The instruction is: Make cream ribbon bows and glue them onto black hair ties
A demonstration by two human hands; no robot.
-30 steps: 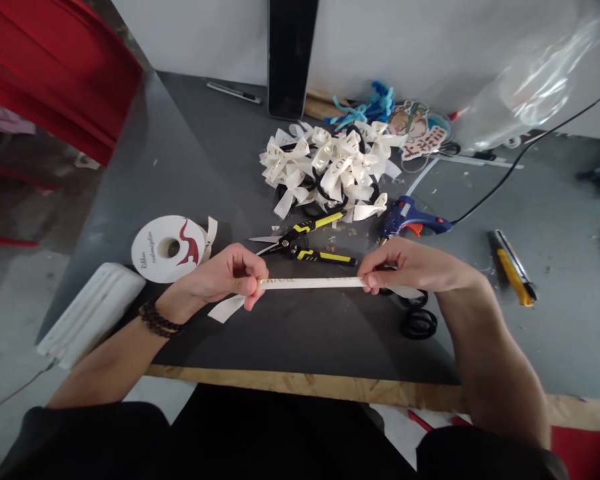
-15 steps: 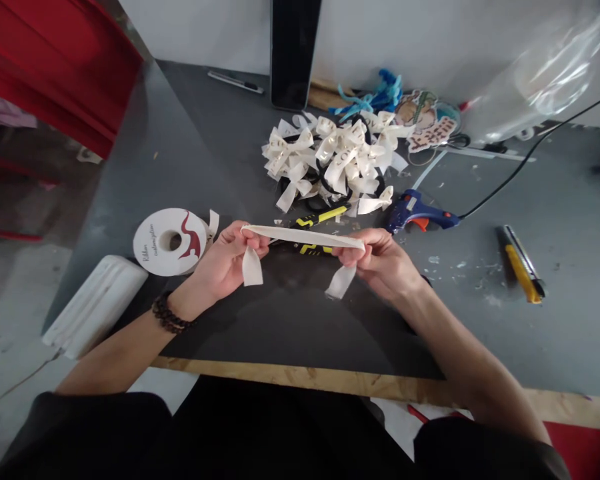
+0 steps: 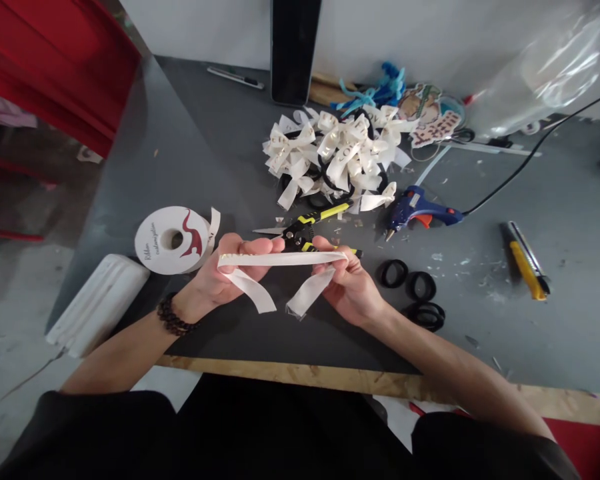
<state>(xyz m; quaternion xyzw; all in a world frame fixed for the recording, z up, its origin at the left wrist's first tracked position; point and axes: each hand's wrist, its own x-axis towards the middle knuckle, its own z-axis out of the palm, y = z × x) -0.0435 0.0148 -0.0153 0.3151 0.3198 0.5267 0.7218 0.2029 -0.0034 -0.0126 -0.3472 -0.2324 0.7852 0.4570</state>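
A white ribbon with some gold lettering is stretched level between my two hands, above the front part of the table. My left hand pinches it near one end, and my right hand pinches it near the other. Both loose tails hang down and lean inward; the right tail's end looks frayed. Just beyond the hands lie scissors with yellow and black handles. The ribbon spool, white with a red figure, stands left of my left hand. Several black hair ties lie right of my right hand.
Behind the scissors is a pile of white ribbon bows on black hair ties. A blue glue gun with a cord lies to its right. Farther right is a yellow utility knife. A white box-shaped device sits at the left edge; a phone leans at the back.
Both hands have come slightly nearer me, and my right hand has shifted left. The ribbon's tails now swing inward and show longer. The hair ties beside my right hand have come into view.
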